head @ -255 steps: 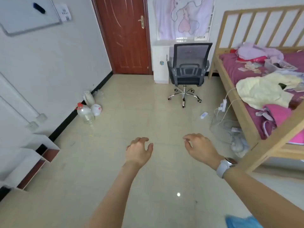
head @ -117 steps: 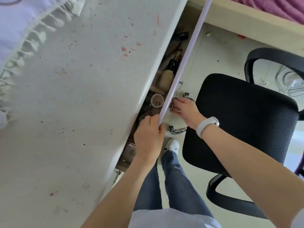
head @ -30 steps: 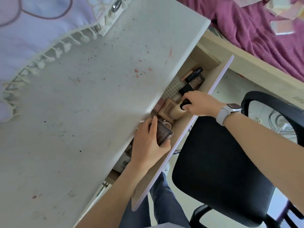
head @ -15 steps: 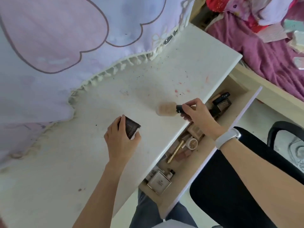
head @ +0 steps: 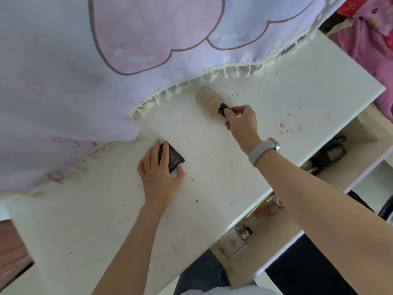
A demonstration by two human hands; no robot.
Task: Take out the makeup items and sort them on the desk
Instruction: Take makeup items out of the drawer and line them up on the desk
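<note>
My left hand [head: 160, 173] grips a dark brown compact [head: 174, 158] and holds it on the white desk [head: 214, 171] near its middle. My right hand [head: 240, 122] grips the black cap of a beige foundation bottle [head: 208, 99], which lies on its side on the desk close to the fringed cloth. The open drawer [head: 276, 237] below the desk's right edge holds more makeup: a square glass bottle [head: 232, 243], a pink tube [head: 265, 209] and dark cases [head: 327, 152].
A lilac fringed cloth [head: 106, 60] hangs over the back of the desk and covers its left part. A bed with pink bedding [head: 374, 45] stands at the right. A black chair [head: 314, 271] sits below the drawer front.
Both hands have moved further onto the desk. The foundation bottle has gone from the desk's edge to beside the cloth fringe, and the compact now rests on the desk top.
</note>
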